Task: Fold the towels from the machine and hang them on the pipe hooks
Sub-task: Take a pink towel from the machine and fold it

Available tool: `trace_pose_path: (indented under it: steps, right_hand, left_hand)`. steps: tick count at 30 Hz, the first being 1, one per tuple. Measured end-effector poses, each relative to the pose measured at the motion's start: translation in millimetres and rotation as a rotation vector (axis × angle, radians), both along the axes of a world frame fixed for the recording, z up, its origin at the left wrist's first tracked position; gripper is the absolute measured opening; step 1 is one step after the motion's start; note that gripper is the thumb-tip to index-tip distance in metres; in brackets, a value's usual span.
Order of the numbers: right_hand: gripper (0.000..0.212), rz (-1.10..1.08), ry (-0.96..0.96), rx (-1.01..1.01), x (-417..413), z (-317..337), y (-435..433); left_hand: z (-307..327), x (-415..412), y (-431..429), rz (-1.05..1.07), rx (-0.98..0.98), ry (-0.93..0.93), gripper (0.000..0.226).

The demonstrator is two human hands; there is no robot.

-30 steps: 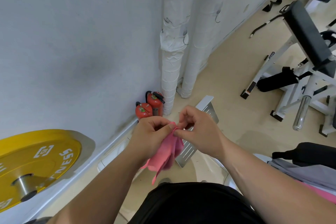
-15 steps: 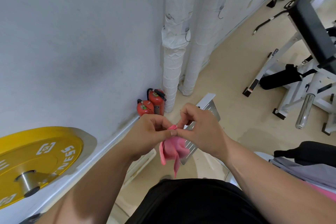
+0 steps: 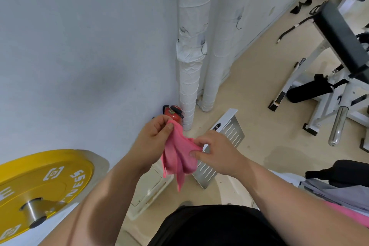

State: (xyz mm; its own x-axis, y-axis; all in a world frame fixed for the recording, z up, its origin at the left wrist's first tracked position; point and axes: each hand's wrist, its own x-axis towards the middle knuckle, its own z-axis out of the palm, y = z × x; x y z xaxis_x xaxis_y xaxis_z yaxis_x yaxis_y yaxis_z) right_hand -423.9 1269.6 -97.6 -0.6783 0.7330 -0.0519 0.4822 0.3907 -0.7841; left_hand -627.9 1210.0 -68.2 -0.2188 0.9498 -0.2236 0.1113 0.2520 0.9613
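Note:
A small pink towel (image 3: pixel 177 156) hangs bunched between my two hands in front of my waist. My left hand (image 3: pixel 153 138) pinches its upper corner between thumb and fingers. My right hand (image 3: pixel 215 150) pinches the towel's right edge, lower and to the right. Two white wrapped pipes (image 3: pixel 191 36) rise in the wall corner ahead. A small wire hook (image 3: pixel 203 51) sticks out of the near pipe, and another hook (image 3: pixel 238 24) out of the far pipe. Grey and pink towels (image 3: pixel 339 193) lie in a pile at the right edge.
A yellow weight plate (image 3: pixel 40 185) on a bar sits low at left. A red fire extinguisher (image 3: pixel 173 113) stands at the pipe's foot. A slotted metal plate (image 3: pixel 223 138) leans on the floor beyond my hands. A white weight bench (image 3: pixel 329 70) with a black pad stands at right.
My hands have drawn apart: the left stayed up with one corner, the right slid down and right along the edge, spreading the pink towel. The camera tilted slightly.

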Motion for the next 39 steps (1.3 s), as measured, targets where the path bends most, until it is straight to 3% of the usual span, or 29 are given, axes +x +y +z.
trace_pose_path:
  steps: [4, 9, 12, 14, 18, 23, 26, 32, 39]
  right_hand:
    - [0.051, 0.058, -0.238, 0.144, 12.4, -18.4, 11.9]
    - [0.039, 0.115, -0.459, 0.206, 44.5, -32.2, 30.8]
    - [0.046, 0.068, -0.505, 0.197, 63.9, -29.7, 42.1]
    - [0.052, -0.021, -0.437, 0.179, 74.6, -17.8, 51.0]
    - [0.018, -0.163, -0.255, 0.157, 87.7, 21.7, 73.4]
    - [0.023, -0.330, 0.071, -0.005, 98.0, 76.9, 94.7]
    - [0.011, -0.396, 0.233, -0.089, 104.3, 96.7, 101.6]
    - [0.018, -0.458, 0.222, -0.060, 106.8, 104.6, 103.5]
    - [0.026, -0.550, 0.228, -0.085, 108.8, 83.9, 99.5]
  left_hand:
    - [7.2, -10.0, 11.4, 0.055, 0.056, 0.098, 0.026]
    - [8.5, -34.3, 44.4, 0.156, 0.077, 0.142, 0.020]
    - [9.3, -49.1, 58.9, 0.198, 0.129, 0.178, 0.019]
    - [7.8, -58.1, 61.5, 0.204, 0.130, 0.202, 0.024]
    - [8.1, -69.0, 61.6, 0.062, 0.132, 0.312, 0.038]
    - [25.5, -65.4, 78.1, -0.074, 0.163, 0.435, 0.053]
    - [39.0, -58.0, 86.3, -0.094, 0.203, 0.464, 0.051]
    - [48.6, -48.2, 89.0, -0.062, 0.240, 0.499, 0.035]
    - [35.8, -45.3, 83.7, -0.044, 0.183, 0.278, 0.023]
